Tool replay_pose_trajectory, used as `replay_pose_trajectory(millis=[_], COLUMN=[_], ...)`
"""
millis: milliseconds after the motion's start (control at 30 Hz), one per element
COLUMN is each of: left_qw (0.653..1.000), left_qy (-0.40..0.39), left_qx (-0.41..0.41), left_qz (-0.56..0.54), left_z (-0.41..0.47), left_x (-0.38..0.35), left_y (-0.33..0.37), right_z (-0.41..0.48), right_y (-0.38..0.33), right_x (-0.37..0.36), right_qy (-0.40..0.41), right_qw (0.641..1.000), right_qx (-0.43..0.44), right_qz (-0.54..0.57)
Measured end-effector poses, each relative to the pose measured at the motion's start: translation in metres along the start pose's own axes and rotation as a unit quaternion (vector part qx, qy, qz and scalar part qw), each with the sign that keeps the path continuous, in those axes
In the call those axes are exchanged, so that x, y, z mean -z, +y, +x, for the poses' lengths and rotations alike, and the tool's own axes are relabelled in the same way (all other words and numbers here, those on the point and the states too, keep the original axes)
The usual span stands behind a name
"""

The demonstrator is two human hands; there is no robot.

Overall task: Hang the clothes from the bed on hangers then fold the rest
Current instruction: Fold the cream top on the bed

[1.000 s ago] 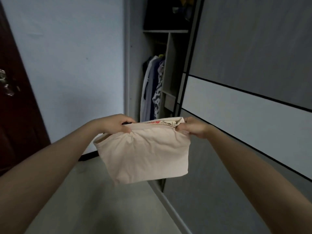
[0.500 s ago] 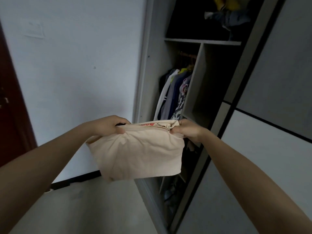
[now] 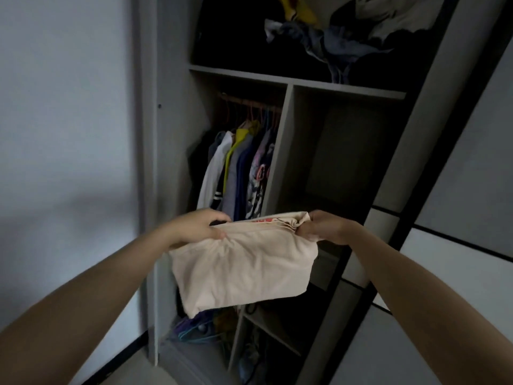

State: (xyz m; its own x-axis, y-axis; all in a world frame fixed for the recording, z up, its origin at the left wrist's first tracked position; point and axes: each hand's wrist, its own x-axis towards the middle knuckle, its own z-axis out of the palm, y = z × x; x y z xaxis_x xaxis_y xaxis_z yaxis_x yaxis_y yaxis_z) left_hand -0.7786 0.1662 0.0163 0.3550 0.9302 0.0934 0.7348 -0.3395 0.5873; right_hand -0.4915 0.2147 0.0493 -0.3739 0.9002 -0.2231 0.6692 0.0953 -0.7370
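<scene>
A folded beige garment (image 3: 244,268) with a red print along its top edge hangs between my hands in front of the open wardrobe (image 3: 288,87). My left hand (image 3: 197,226) grips its upper left corner, thumb on the front. Its upper right corner is bunched in my right hand (image 3: 322,227). Behind the garment, several clothes (image 3: 238,173) hang on hangers from a rail in the wardrobe's left section.
An empty dark compartment (image 3: 341,151) lies right of the hanging clothes. Crumpled clothes (image 3: 338,37) fill the top shelf. Loose hangers (image 3: 194,332) lie at the wardrobe's bottom. A sliding door (image 3: 458,218) stands at right, a pale wall (image 3: 66,134) at left.
The view has swung right and closer to the open wardrobe, whose inside now fills the frame. Both hands keep the same hold on the beige garment.
</scene>
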Motion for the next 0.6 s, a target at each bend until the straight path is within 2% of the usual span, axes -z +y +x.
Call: replay_pose_trajectory(millis=[133,300,467,600], left_qw=[0.996,0.991,0.990,0.987], left_qy=[-0.041,-0.050,0.023,0.075], left_qx=[0.004,0.000,-0.028,-0.038], left_qz=[-0.075,-0.126,-0.137,-0.134], left_z=[0.051,0.121,0.211,0.298], left_x=[-0.016,-0.022,-0.010,-0.014], left_y=[-0.011,0.005,0.046,0.079], right_z=[0.021,0.053,0.090,0.129], right_y=[0.010,0.002,-0.012,-0.007], right_x=[0.020,0.057,0.115,0.167], right_qy=[0.061,0.191,0.350,0.436], right_qw=[0.994,0.962,0.913,0.891], right_qx=[-0.087,-0.194,-0.203,-0.099], right_qz=[-0.016,-0.022,-0.048,0.086])
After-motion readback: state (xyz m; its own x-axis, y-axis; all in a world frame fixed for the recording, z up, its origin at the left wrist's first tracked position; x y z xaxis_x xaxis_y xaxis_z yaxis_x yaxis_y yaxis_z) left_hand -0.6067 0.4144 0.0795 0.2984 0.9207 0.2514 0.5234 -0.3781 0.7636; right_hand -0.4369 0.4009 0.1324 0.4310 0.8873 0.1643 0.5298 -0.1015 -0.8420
